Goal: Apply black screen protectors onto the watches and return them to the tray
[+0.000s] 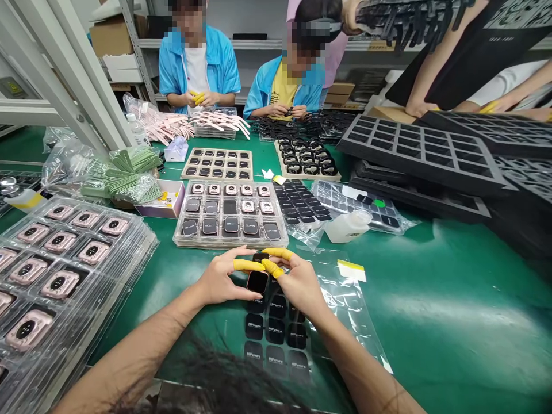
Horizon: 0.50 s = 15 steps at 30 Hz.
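My left hand (222,276), with a yellow finger cot on its index finger, grips a square watch case (257,282) by its edges; its black screen faces up. Right beside it, my right hand (297,276) wears yellow cots on the thumb and index finger. These pinch a small black square film (260,257) above the watch. Below both hands lies a clear sheet with rows of black square screen films (276,332), printed with white lettering. Farther ahead, a clear plastic tray (230,242) holds watch cases, several covered with black films.
Stacked trays of pink watch cases (60,284) stand at left. Green straps (129,172), a white bottle (348,226) and bagged films (302,201) lie around the tray. Black foam trays (414,144) are piled at right. Two co-workers in blue jackets (219,63) sit opposite.
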### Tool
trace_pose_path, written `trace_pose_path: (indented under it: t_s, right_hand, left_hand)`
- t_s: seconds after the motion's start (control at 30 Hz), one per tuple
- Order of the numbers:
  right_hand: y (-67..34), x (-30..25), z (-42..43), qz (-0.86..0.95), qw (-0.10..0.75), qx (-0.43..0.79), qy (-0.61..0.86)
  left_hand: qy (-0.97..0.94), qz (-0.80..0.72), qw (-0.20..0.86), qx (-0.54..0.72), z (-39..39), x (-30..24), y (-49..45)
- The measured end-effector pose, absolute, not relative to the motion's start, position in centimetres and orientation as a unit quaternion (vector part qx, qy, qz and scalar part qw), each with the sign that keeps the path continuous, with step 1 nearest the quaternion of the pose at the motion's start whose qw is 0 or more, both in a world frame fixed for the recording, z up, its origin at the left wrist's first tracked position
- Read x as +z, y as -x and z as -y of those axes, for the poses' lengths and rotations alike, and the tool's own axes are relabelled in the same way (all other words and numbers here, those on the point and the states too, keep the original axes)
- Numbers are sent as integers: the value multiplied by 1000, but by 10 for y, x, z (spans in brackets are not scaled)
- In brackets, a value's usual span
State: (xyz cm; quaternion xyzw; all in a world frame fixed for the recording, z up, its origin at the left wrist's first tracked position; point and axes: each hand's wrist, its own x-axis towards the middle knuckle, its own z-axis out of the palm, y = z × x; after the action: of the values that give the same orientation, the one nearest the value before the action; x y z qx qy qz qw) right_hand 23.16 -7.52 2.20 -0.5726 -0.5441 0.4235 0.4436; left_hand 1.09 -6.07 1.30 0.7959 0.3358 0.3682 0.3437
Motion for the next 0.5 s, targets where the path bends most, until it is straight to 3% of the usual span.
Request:
trace_pose_path:
  t_s: [0.5]
  right_hand:
    - [-226,29,82,618,410,352,571]
  left_hand:
    - [-740,-352,424,385,63,22,-17]
